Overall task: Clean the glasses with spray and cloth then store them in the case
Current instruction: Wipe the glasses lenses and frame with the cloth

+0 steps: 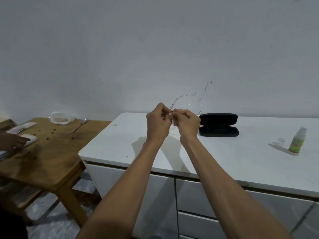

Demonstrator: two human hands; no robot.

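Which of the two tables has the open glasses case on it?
The white counter, on the right. The black case lies open there, near the spray bottle. The wooden table on the left holds a spoon instead.

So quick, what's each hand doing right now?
Left hand: pinching the clear glasses.
Right hand: pinching a cloth against the glasses.

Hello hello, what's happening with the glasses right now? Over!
Left hand and right hand hold glasses, wiping a lens. Case open, waiting. Nothing blocking.
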